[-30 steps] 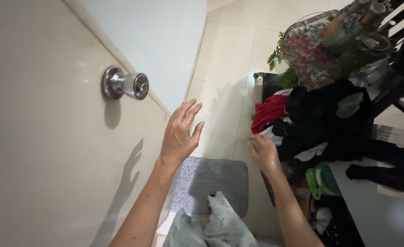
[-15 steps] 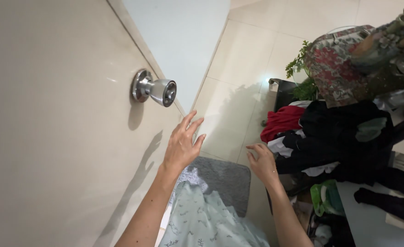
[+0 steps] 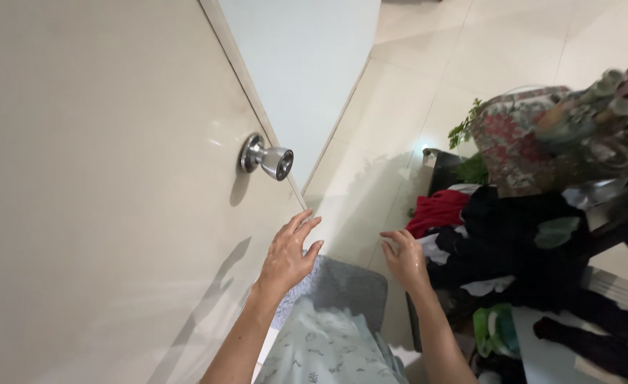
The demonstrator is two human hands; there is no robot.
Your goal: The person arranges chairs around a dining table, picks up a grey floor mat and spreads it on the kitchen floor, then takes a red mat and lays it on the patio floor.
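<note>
Both hands have dropped lower in view since the earlier frames, and the knob [image 3: 267, 158] now sits nearer the middle of the picture, well above them. The left hand [image 3: 287, 254] is open and empty, fingers spread, hanging just off the edge of the cream door [image 3: 100, 192] without clearly touching it. The right hand [image 3: 404, 257] is also empty, its fingers loosely curled, at the near edge of the clothes pile [image 3: 520, 249], beside a white garment [image 3: 433, 249]; whether a fingertip touches the cloth cannot be told. Between and below the wrists lies a grey mat [image 3: 349, 291] on the tiled floor [image 3: 413, 92], partly covered by the person's pale green printed garment [image 3: 324, 345]. The pile is mostly black, with a red piece [image 3: 438, 211] at its far left and something green [image 3: 495, 328] lower down. Behind it stand a flowered bag [image 3: 516, 146] and some green leaves [image 3: 463, 131]. The knob is chrome and round, fixed near the door's edge.
</note>
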